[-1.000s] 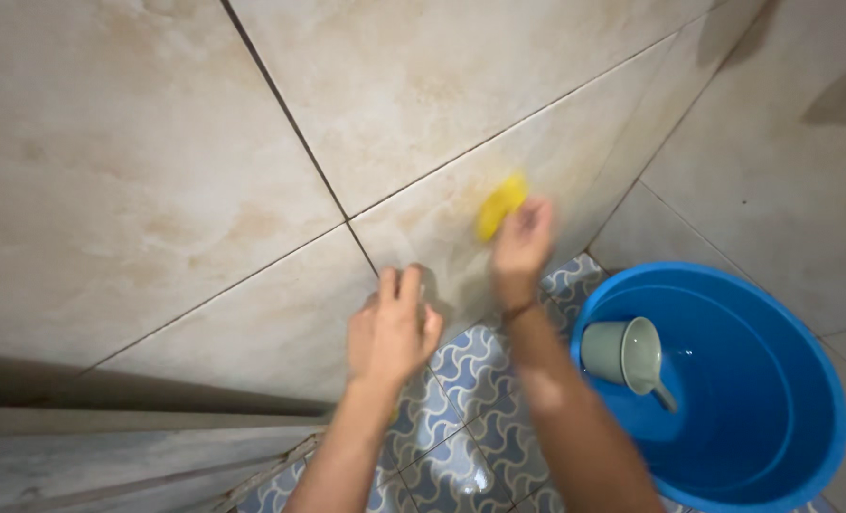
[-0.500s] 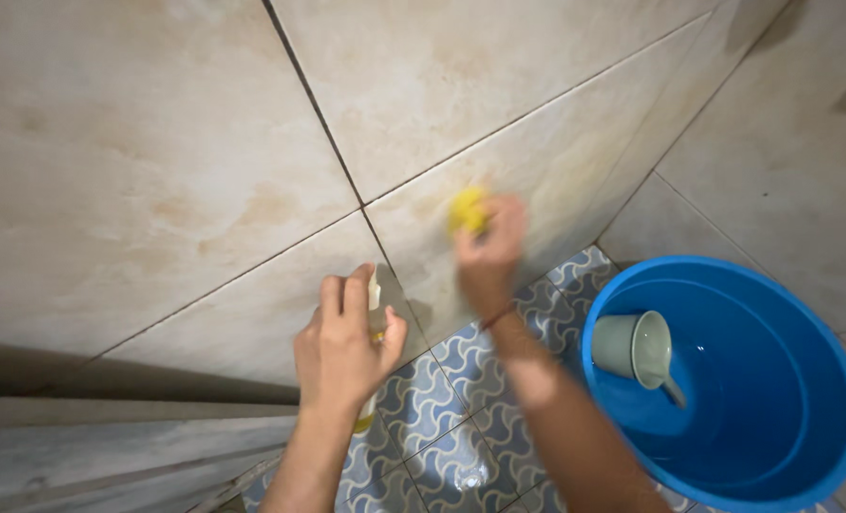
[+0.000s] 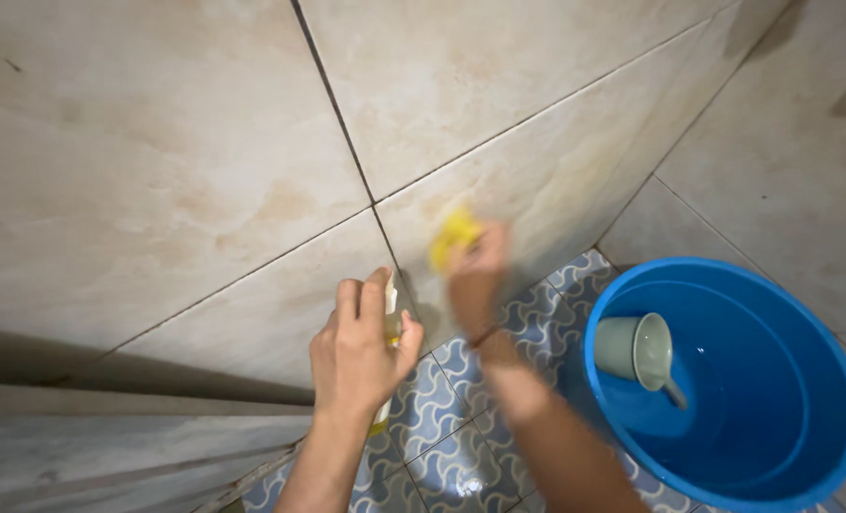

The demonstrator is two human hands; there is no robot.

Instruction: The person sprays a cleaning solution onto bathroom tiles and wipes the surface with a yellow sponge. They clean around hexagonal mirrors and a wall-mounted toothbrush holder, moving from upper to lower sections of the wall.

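My right hand presses a yellow sponge against the beige wall tile, just right of a dark grout line; the hand is blurred. My left hand grips a spray bottle with a pale top and yellowish body, held upright close to the wall, below and left of the sponge. Most of the bottle is hidden behind my fingers.
A blue bucket stands at the right on the floor, with a grey-green dipper cup inside. Blue patterned floor tiles lie below my arms. Beige tiled walls meet in a corner at upper right.
My right hand has dragged the sponge leftwards and down across the tile. My left hand has shifted slightly, and the spray bottle has come into view in it.
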